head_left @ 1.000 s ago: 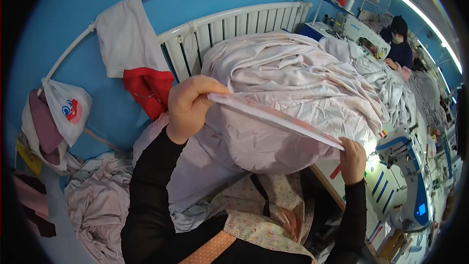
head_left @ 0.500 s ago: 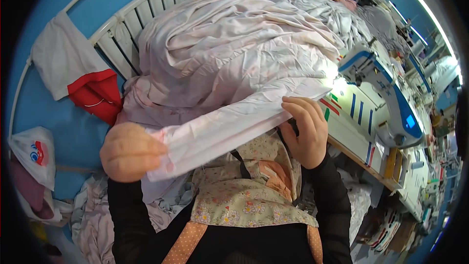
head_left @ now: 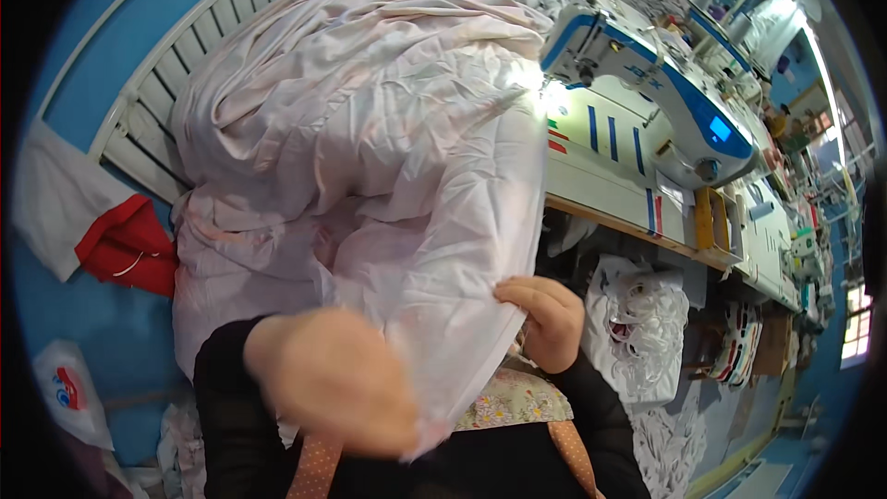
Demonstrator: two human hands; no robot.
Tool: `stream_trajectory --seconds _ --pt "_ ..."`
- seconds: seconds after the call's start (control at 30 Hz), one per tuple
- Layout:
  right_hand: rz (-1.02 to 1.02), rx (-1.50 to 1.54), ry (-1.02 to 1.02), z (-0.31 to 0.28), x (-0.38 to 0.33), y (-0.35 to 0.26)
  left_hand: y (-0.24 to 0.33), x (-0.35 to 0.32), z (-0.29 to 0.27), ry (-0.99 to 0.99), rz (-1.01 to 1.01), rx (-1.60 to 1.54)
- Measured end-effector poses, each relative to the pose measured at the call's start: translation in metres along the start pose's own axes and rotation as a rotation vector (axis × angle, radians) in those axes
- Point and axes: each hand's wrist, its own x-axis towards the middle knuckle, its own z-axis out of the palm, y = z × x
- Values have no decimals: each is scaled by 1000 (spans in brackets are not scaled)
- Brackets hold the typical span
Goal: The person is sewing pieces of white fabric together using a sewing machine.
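Note:
A large heap of pale pinkish-white fabric runs from beside the sewing machine down to my body. My right hand pinches the fabric's right-hand edge between thumb and fingers. Close to my waist, my left hand is blurred by motion, closed at the near end of the same fabric; its fingertips are partly hidden. Between the machine and my hands the fabric's edge stretches in a long, nearly straight line. The machine's lamp lights the far part of this edge, and the needle area is hard to make out.
A white slatted rail stands at the left against the blue wall. A white-and-red cloth and a plastic bag hang there. Right of me are the machine table's edge, a yellow box and a white sack of scraps.
My left hand has moved right and down toward my waist, drawing the fabric's near end along. My right hand has shifted lower along the edge. The view has turned rightward.

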Motion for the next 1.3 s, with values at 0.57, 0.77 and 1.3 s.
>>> stream_trajectory --seconds 0.57,0.77,1.3 --pt "990 515 -224 53 -83 107 -333 -147 -88 -56 -1268 1093" --pt "947 606 -354 72 -77 136 -431 -135 -131 28 -1094 1105" --pt "806 550 -516 77 -85 182 -510 20 1 195 -638 783"
